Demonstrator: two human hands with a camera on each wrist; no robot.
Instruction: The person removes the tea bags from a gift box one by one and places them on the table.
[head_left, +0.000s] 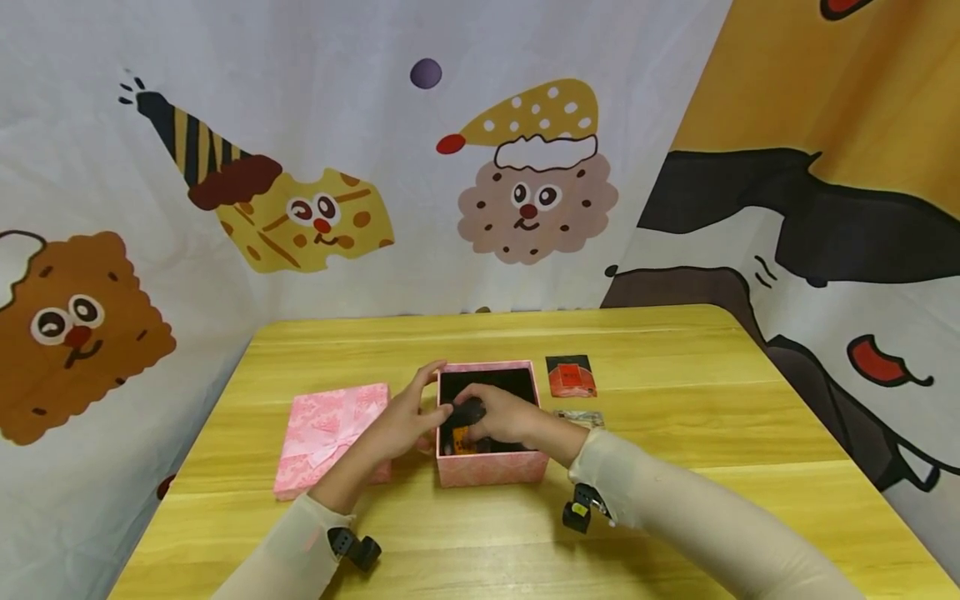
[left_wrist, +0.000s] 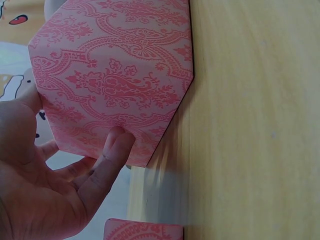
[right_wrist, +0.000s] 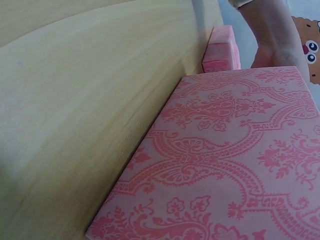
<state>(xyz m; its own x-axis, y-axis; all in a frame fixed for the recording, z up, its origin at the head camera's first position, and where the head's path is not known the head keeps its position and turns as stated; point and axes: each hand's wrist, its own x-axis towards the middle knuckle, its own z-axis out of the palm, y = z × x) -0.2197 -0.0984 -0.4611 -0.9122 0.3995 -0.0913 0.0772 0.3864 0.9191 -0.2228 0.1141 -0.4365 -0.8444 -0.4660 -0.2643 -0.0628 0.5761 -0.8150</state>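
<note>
A pink patterned gift box, without its lid, stands on the table with a black interior. My left hand holds its left side, thumb over the rim; in the left wrist view the fingers lie against the patterned wall. My right hand reaches down inside, fingers curled about a small dark rounded object, whose kind is unclear. Below it in the box an orange packet shows. The right wrist view has only the box's outer wall, the hand itself being out of sight.
The pink lid with a ribbon bow lies left of the box, under my left forearm. To the right are a black and red packet and a greyish packet, partly behind my right wrist. A printed curtain hangs behind the table.
</note>
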